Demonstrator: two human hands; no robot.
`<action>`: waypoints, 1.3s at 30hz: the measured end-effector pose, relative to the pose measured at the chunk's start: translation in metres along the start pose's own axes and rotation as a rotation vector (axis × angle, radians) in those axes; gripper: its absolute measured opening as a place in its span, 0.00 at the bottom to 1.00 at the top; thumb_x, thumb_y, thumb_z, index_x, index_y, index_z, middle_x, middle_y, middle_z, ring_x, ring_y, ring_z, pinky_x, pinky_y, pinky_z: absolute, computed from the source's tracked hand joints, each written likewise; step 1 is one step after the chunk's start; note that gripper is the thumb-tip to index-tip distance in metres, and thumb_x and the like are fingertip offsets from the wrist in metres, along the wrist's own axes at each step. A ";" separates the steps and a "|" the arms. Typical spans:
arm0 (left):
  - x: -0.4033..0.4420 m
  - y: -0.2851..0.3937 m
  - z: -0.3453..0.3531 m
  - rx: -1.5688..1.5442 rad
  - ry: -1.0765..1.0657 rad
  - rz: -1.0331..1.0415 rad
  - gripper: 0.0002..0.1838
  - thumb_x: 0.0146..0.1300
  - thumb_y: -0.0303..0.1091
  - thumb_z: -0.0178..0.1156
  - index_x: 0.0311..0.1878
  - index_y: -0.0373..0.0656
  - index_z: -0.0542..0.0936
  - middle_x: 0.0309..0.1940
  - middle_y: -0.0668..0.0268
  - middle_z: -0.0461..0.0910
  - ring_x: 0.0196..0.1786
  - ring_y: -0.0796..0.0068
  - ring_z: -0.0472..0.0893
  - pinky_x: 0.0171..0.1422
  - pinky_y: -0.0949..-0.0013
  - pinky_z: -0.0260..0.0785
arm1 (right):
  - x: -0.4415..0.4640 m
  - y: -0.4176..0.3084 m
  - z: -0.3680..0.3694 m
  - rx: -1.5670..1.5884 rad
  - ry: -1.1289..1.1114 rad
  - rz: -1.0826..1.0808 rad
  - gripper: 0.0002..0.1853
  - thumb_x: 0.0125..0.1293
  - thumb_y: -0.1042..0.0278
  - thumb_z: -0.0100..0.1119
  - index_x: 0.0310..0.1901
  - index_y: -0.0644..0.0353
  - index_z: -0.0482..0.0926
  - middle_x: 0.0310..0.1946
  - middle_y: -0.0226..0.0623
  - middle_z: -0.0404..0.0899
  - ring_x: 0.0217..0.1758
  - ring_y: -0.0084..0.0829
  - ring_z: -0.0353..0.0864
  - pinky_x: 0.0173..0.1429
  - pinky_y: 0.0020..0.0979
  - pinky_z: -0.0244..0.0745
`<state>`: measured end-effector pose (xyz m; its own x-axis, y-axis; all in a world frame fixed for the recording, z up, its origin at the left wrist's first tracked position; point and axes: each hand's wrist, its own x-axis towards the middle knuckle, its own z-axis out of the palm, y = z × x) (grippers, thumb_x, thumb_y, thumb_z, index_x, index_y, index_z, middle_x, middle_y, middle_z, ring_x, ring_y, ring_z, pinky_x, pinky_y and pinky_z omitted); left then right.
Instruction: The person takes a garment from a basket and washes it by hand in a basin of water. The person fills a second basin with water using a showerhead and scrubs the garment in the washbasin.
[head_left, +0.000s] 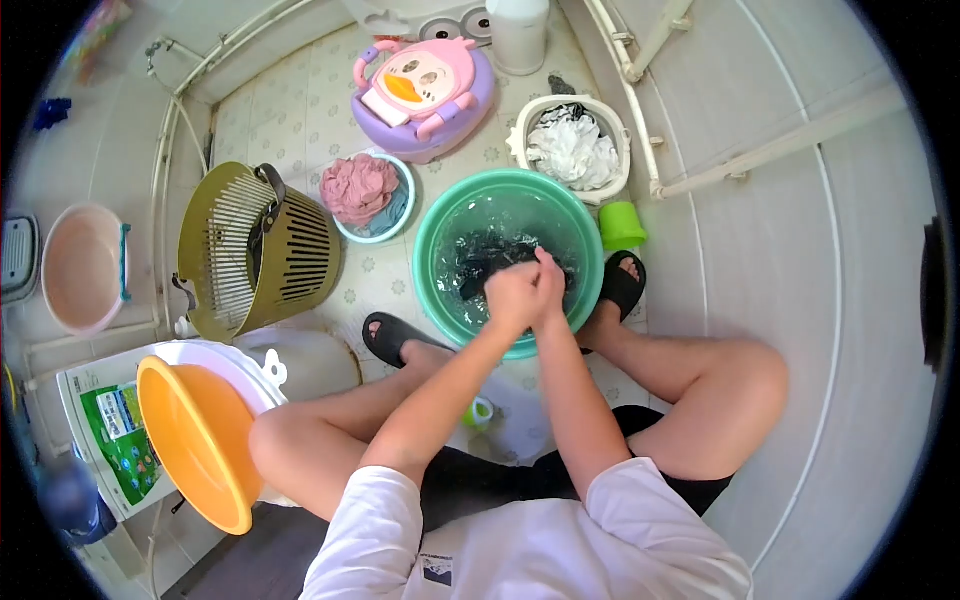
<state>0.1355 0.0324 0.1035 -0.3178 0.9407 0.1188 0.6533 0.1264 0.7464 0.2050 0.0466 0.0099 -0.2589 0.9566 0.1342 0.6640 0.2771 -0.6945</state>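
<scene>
A green basin (427,295) holds water and a black cloth (482,262), partly under the surface. My left hand (512,296) is closed over the near part of the cloth, fingers curled. Pressed against it is my right hand (549,286), also closed, its thumb side up. Both hands are together above the middle of the basin, and the cloth spreads out beyond them in the water. How much of the cloth lies inside the fingers is hidden.
A white basin (520,150) of white clothes and a small green container (622,226) stand at the right. Pink and blue cloths fill a small basin (375,239) near an olive basket (315,250). Behind is a pink-purple child's potty (440,140). An orange basin (190,440) leans at left.
</scene>
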 end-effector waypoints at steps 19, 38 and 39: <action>-0.007 -0.125 -0.006 -0.191 -0.438 -0.218 0.32 0.56 0.30 0.59 0.69 0.43 0.75 0.58 0.47 0.81 0.59 0.51 0.82 0.67 0.60 0.72 | -0.004 -0.003 0.009 -0.038 -0.181 -0.031 0.33 0.58 0.72 0.59 0.69 0.55 0.72 0.70 0.42 0.71 0.73 0.48 0.69 0.78 0.52 0.58; 0.039 -0.150 -0.022 -0.219 -0.408 -0.453 0.23 0.61 0.43 0.69 0.53 0.36 0.85 0.46 0.50 0.87 0.48 0.61 0.87 0.55 0.63 0.76 | 0.009 0.032 0.005 0.248 -0.389 0.533 0.21 0.70 0.46 0.61 0.39 0.60 0.82 0.50 0.46 0.80 0.52 0.46 0.81 0.53 0.42 0.74; 0.046 -0.134 -0.027 -0.354 -0.344 -0.527 0.22 0.63 0.42 0.67 0.54 0.35 0.84 0.45 0.51 0.87 0.47 0.64 0.86 0.55 0.64 0.75 | 0.008 0.029 0.006 0.381 -0.301 0.501 0.18 0.71 0.53 0.62 0.35 0.64 0.78 0.44 0.48 0.79 0.46 0.45 0.80 0.49 0.38 0.74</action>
<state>0.0153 0.0505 0.0267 -0.2571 0.8361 -0.4847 0.1925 0.5358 0.8221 0.2177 0.0619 -0.0129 -0.2057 0.8789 -0.4304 0.4761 -0.2944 -0.8286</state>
